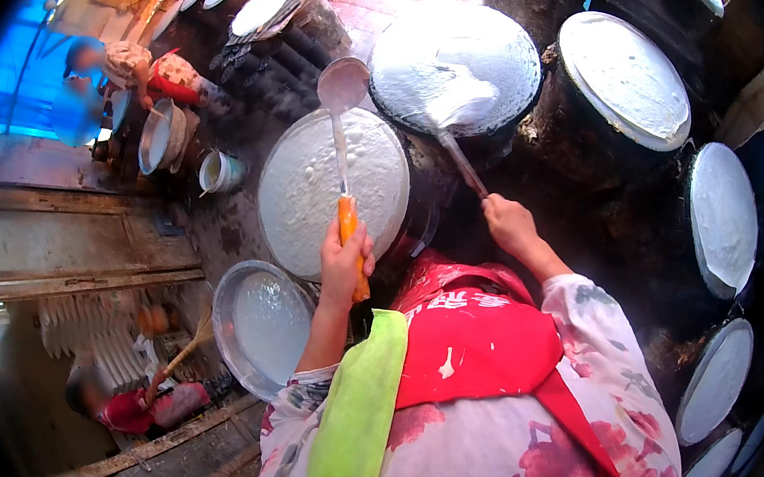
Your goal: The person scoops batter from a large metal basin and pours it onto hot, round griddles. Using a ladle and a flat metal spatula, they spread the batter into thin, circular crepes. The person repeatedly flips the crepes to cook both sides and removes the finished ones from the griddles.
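My left hand [343,262] grips the orange handle of a long ladle [343,88]. The ladle's bowl hangs past the far edge of a round vessel filled with thick, bubbly white batter [317,190]. In my right hand [512,226] is the dark handle of a spreading tool [462,157]. White batter covers its far end, so its exact shape is hidden. That end lies on a large round griddle [407,66], partly coated with white batter and washed out by glare. A metal basin of thin white liquid [268,328] stands near my left forearm.
Several round pans bearing white sheets [625,82] curve along the right. Dark cylinders [304,49] lie beside a stove [329,13] at the far left. A bucket [221,173] stands on the floor. Two other people [141,70] are at left, one beside a basin, one holding a broom [189,344].
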{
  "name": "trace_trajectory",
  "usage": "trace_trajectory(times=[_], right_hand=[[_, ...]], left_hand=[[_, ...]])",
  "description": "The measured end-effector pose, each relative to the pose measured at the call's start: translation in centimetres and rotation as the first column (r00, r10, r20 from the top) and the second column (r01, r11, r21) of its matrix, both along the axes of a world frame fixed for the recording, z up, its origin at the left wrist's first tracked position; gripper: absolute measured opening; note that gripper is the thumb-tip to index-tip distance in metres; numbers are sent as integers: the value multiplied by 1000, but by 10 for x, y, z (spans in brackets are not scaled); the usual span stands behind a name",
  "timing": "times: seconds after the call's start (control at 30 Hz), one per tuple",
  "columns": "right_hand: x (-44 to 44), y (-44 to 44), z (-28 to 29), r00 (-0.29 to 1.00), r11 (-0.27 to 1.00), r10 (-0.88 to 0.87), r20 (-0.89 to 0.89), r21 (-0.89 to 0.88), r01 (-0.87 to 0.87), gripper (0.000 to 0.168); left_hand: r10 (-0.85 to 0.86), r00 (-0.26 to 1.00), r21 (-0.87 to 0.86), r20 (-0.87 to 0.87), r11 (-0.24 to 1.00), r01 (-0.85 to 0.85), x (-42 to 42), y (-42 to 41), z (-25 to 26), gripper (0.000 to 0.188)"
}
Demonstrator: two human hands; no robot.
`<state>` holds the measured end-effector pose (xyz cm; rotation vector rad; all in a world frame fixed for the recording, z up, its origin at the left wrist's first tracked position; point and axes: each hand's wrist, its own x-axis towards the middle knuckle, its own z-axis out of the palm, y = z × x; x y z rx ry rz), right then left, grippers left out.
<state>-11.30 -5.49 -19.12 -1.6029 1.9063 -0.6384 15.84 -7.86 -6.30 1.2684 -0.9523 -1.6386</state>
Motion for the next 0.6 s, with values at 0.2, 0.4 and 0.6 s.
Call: trace_trajectory(times=[0.2,0.4,0.6], right_hand=[[-56,-1,-27,984,987,-162,74,-2,162,32],[-48,15,2,988,989,136,-70,68,-132,26],[-111,-11,-9,986,987,-159,49,-29,160,28]], left_hand=[[-36,999,1,-39,999,36,-5,-3,4,30],[-94,995,23,14,995,94,-17,-7,4,31],[-132,991,44,-12,990,132,-30,-13,4,32]])
